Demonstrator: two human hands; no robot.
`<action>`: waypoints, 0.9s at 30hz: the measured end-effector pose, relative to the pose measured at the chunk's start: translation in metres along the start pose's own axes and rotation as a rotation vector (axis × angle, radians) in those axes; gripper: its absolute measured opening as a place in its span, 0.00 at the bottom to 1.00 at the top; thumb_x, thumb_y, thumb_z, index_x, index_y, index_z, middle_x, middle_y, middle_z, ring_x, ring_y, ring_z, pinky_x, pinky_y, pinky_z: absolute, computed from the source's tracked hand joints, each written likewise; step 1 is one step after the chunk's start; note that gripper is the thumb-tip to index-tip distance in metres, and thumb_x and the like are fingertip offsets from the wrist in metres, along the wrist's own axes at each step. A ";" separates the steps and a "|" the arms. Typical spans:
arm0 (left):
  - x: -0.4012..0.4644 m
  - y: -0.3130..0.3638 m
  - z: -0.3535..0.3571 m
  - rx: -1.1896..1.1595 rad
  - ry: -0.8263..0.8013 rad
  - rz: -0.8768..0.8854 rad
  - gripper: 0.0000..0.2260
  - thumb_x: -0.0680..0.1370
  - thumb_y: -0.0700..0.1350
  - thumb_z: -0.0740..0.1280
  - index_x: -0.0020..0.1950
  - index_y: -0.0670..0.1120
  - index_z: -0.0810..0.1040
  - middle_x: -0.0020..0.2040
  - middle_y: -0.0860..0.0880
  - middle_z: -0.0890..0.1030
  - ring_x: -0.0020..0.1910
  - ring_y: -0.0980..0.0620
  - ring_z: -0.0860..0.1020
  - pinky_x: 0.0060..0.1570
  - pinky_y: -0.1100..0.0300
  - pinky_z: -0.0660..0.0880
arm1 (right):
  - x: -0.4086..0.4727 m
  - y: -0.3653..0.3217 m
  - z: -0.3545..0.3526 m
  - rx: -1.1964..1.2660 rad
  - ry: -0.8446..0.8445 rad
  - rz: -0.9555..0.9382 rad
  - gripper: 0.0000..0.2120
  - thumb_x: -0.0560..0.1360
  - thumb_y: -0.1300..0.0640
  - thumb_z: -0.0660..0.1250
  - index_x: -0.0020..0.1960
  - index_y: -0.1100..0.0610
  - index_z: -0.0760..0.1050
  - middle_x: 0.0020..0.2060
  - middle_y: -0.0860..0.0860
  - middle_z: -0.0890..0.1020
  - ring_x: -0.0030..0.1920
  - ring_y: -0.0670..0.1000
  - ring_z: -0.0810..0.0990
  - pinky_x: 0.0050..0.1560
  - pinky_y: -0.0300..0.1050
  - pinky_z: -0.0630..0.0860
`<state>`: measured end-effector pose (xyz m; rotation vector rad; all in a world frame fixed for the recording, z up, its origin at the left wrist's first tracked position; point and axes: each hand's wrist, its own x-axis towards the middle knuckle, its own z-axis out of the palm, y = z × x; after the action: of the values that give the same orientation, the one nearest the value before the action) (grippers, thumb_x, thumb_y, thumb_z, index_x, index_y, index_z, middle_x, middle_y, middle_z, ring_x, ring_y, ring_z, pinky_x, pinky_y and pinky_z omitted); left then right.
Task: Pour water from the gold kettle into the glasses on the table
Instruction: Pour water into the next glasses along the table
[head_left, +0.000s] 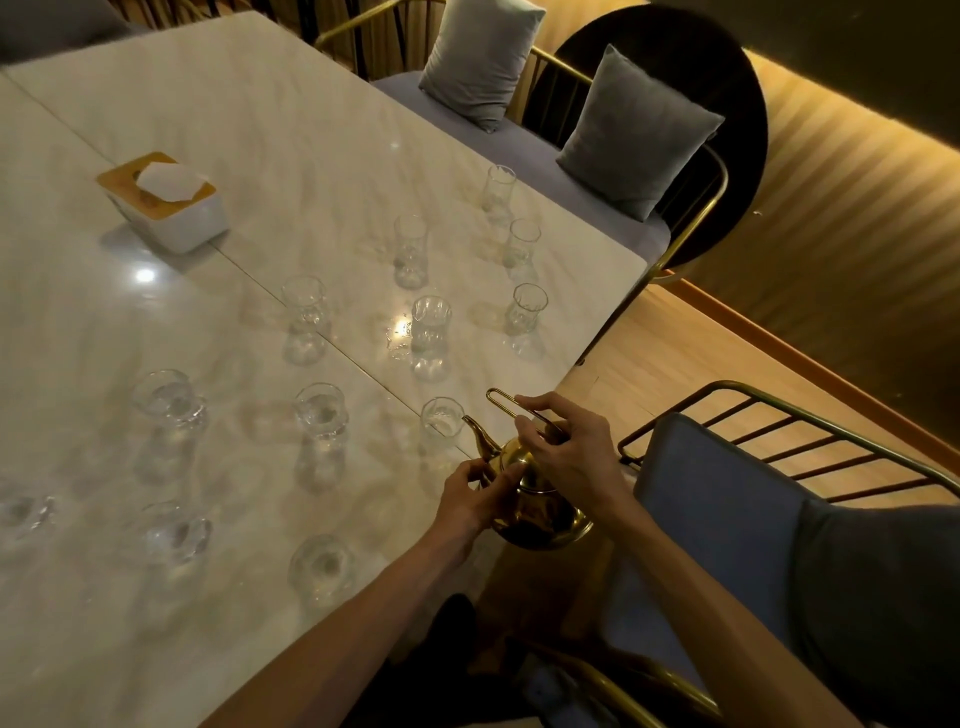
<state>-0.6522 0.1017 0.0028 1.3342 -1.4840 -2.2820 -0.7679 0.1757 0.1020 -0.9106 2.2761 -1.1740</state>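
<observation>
Kettle (540, 499) is gripped by its handle in the right hand (566, 457), steadied by left hand (470, 501) fingers, spout near a glass (440, 423).

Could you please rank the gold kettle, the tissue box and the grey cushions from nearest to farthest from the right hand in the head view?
1. Gold kettle: held by the right hand, at the table edge.
2. Grey cushions: on chairs beyond the table's right side.
3. Tissue box: far left on the table.
</observation>
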 end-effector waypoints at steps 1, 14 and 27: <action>0.000 0.001 0.001 -0.007 0.003 -0.003 0.46 0.53 0.75 0.75 0.62 0.48 0.76 0.63 0.45 0.77 0.58 0.42 0.81 0.54 0.41 0.81 | 0.002 0.000 0.000 -0.004 -0.006 -0.004 0.10 0.78 0.49 0.70 0.59 0.41 0.79 0.30 0.52 0.79 0.32 0.52 0.80 0.37 0.55 0.81; 0.001 0.003 0.007 -0.120 -0.015 -0.078 0.35 0.65 0.65 0.73 0.65 0.44 0.76 0.61 0.44 0.79 0.53 0.46 0.82 0.45 0.49 0.83 | 0.022 -0.007 0.002 -0.098 -0.067 -0.043 0.11 0.79 0.50 0.69 0.60 0.45 0.80 0.25 0.48 0.73 0.27 0.46 0.71 0.32 0.50 0.74; 0.002 0.005 0.003 -0.190 -0.068 -0.150 0.31 0.68 0.62 0.75 0.62 0.43 0.77 0.57 0.43 0.83 0.55 0.41 0.82 0.58 0.36 0.78 | 0.034 -0.017 0.006 -0.197 -0.109 -0.064 0.11 0.79 0.50 0.69 0.60 0.47 0.81 0.25 0.45 0.75 0.24 0.43 0.70 0.30 0.34 0.67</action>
<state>-0.6574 0.0997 0.0059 1.3679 -1.1844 -2.5112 -0.7819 0.1406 0.1099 -1.1001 2.3179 -0.9124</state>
